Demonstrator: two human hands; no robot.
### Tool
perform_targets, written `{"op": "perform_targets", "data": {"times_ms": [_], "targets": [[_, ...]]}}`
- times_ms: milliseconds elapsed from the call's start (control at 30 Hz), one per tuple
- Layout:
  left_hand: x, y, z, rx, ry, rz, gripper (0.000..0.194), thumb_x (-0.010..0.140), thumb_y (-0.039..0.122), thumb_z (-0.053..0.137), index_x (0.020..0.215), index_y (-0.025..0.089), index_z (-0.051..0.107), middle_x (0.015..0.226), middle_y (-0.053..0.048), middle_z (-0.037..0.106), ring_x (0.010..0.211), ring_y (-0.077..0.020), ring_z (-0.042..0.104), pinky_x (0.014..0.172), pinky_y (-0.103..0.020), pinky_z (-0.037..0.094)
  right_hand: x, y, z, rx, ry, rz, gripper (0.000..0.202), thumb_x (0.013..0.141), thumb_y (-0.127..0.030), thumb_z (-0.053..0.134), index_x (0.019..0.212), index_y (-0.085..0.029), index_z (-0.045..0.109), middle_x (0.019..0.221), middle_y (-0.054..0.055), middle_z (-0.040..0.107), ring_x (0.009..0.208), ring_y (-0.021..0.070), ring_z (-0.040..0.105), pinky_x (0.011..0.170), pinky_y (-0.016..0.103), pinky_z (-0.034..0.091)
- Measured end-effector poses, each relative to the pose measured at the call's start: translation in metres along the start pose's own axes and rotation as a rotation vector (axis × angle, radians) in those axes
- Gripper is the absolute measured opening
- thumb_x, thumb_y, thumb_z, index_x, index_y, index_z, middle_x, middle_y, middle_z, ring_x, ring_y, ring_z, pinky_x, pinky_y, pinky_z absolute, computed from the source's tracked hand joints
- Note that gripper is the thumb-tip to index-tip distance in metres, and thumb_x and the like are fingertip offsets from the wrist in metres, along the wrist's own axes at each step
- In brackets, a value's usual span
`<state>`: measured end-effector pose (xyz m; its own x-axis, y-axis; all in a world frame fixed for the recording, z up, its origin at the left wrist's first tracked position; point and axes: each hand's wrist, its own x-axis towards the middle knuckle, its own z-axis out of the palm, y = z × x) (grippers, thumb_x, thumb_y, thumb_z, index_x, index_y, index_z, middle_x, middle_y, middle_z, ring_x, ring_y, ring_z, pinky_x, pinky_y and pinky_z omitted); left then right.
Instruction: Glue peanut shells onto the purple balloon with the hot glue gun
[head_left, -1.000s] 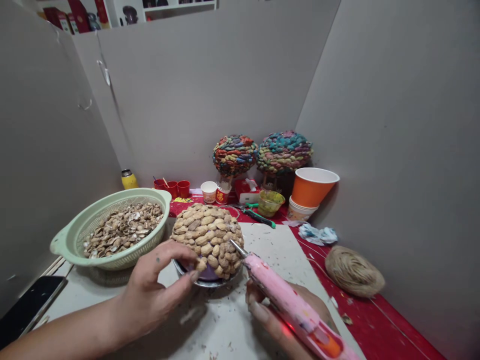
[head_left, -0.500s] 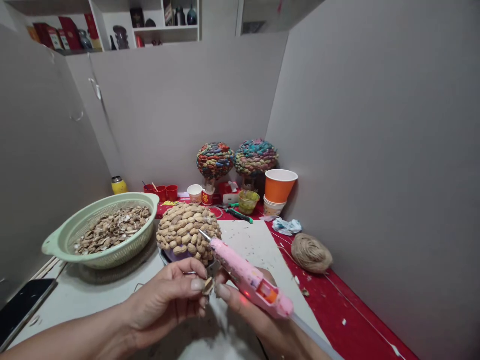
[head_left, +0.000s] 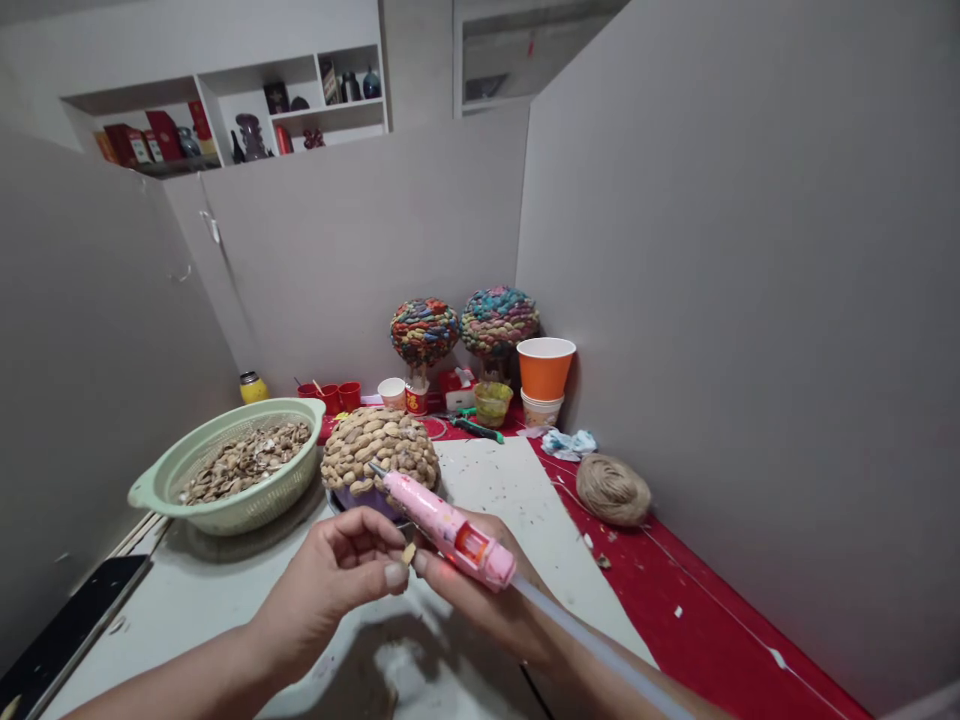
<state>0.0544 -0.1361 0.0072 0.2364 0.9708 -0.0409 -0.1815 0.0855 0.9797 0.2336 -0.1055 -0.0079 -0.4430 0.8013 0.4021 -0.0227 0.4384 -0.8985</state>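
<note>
My left hand (head_left: 334,575) pinches a small tan shell piece (head_left: 409,553) between thumb and fingertips. My right hand (head_left: 499,618) is closed around a pink hot glue gun (head_left: 435,515), its thumb close to the shell piece. A translucent glue stick (head_left: 589,640) runs out of the gun's rear, and a red glow shows beneath the body. Just beyond both hands sits a ball covered in peanuts (head_left: 386,438), with purple showing low on its side. In this view the gun's metal tip overlaps the ball; whether they touch, I cannot tell.
A green colander (head_left: 154,490) of shells stands at left, near a phone (head_left: 75,620). Behind are two colourful balls (head_left: 424,330), red cups (head_left: 349,396), pliers (head_left: 478,430) and an orange bucket (head_left: 546,372). Twine (head_left: 613,490) lies right, beside the grey partition (head_left: 750,300).
Both hands and the glue gun have shifted slightly left in the picture. The shell piece shows more clearly at the left fingertips. The camera view has tilted up, showing more shelf.
</note>
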Motion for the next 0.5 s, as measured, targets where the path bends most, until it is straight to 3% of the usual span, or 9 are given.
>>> {"op": "perform_targets", "data": {"times_ms": [200, 500], "targets": [[-0.004, 0.0, -0.005, 0.097, 0.035, 0.046, 0.028, 0.064, 0.022, 0.084, 0.084, 0.014, 0.065, 0.076, 0.0, 0.065, 0.069, -0.0089, 0.056, 0.067, -0.02, 0.044, -0.003, 0.015, 0.005, -0.098, 0.006, -0.059, 0.013, 0.082, -0.021, 0.056, 0.071, -0.018, 0.049, 0.066, -0.004, 0.046, 0.058, 0.0103, 0.04, 0.052, 0.021, 0.033], [-0.003, -0.002, -0.003, 0.411, 0.038, 0.23, 0.011, 0.074, 0.013, 0.068, 0.083, 0.015, 0.061, 0.078, -0.001, 0.061, 0.072, -0.0122, 0.054, 0.07, -0.023, 0.047, -0.004, 0.028, 0.012, -0.207, 0.046, -0.119, 0.01, 0.082, -0.021, 0.058, 0.074, -0.016, 0.054, 0.068, -0.001, 0.052, 0.06, 0.0122, 0.046, 0.053, 0.021, 0.038]]}}
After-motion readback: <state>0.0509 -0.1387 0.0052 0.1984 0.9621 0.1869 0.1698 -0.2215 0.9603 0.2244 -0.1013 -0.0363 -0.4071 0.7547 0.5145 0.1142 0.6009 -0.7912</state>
